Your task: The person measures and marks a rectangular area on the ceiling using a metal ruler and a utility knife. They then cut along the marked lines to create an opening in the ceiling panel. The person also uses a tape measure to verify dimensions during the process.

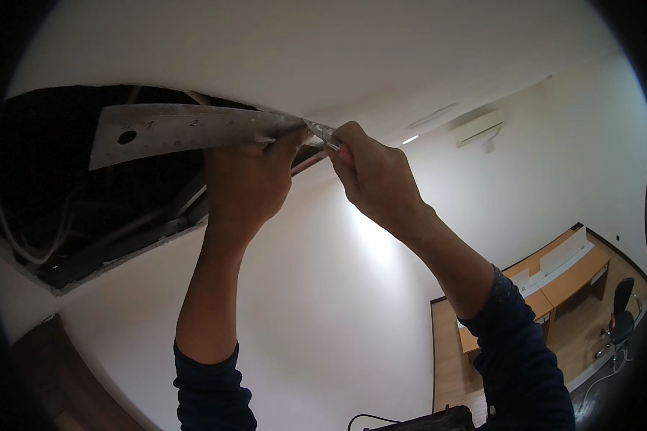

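Observation:
Both my arms reach up to the white ceiling (266, 50), beside a dark opening (43, 151) cut into it. A long metal ruler (172, 126) with a round hole at its end lies across the opening's edge. My left hand (244, 183) is closed on the ruler from below, its thumb along the lower edge. In my right hand (374, 172) is a utility knife (323, 133) with a pinkish-red part showing. Its blade points up and left and meets the ruler's far right end at the ceiling. My fingers hide most of the knife's handle.
Loose pale cables (61, 233) hang inside the opening, by its frame (126, 248). An air conditioner (477, 128) is on the far wall. Down at the right are wooden desks (571, 276) and a black office chair (623, 312). A black object (435, 420) is at the lower edge.

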The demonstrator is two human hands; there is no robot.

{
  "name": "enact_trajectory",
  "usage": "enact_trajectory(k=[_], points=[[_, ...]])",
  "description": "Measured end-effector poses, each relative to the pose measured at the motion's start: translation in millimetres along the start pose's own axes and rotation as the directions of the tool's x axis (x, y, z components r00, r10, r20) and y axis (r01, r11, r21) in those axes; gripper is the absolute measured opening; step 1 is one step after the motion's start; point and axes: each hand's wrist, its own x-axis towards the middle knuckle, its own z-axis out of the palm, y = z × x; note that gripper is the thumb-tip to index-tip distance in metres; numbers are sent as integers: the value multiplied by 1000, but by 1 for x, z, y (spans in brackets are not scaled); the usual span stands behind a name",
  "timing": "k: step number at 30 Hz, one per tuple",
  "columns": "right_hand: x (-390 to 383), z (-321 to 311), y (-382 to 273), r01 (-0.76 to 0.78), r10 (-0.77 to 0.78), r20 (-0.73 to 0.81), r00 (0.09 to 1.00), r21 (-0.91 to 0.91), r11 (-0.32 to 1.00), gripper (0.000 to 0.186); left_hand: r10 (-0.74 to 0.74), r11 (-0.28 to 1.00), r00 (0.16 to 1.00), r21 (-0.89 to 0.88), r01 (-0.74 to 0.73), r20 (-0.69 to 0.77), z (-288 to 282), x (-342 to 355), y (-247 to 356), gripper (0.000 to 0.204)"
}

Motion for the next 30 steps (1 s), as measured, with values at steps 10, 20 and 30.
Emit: enact_trajectory(k=[10, 20, 30], points=[[1, 8, 11, 20, -20, -11, 1000, 0, 1000, 13, -105, 979, 994, -179, 102, -5, 4, -3, 2, 6], [-2, 14, 25, -37, 37, 28, 999, -4, 999, 14, -226, 948, 974, -226, 225, 21, 4, -4, 2, 11], [-45, 26, 91, -349, 354, 59, 933, -84, 933, 17, -179, 973, 984, -151, 176, -2, 4, -4, 3, 19]])
